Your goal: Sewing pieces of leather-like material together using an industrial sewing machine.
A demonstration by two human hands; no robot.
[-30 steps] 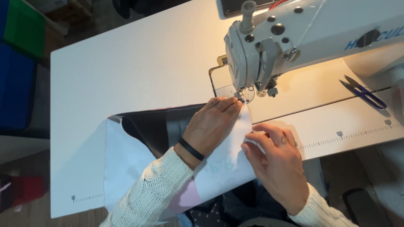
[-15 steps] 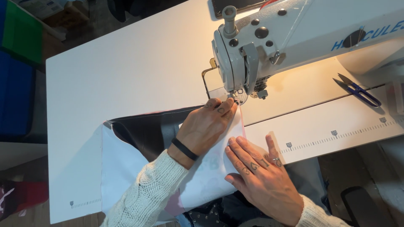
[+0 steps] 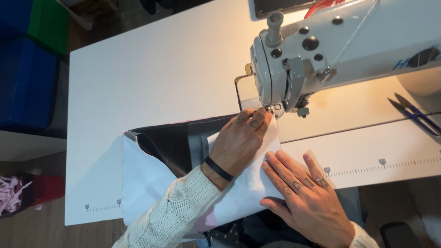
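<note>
My left hand [image 3: 240, 140] lies flat on a white fabric piece [image 3: 243, 188], fingertips right at the presser foot [image 3: 272, 109] of a white industrial sewing machine [image 3: 330, 55]. My right hand [image 3: 305, 193] rests palm down with fingers spread on the near right edge of the same fabric, at the table's front. Under the white piece lies dark, black-looking fabric [image 3: 170, 142] that spreads to the left. Neither hand grips anything; both press the cloth down.
The white sewing table [image 3: 151, 73] stretches left and back, with a printed ruler strip [image 3: 390, 163] along its front edge. Blue-handled thread snips [image 3: 415, 115] lie at the right. Blue and green bins [image 3: 27, 55] stand on the left; a container of pink scraps [image 3: 14, 197] sits on the floor.
My right hand has gone from curled at the fabric's edge to flat with spread fingers. My left hand stays at the presser foot. The view has shifted slightly.
</note>
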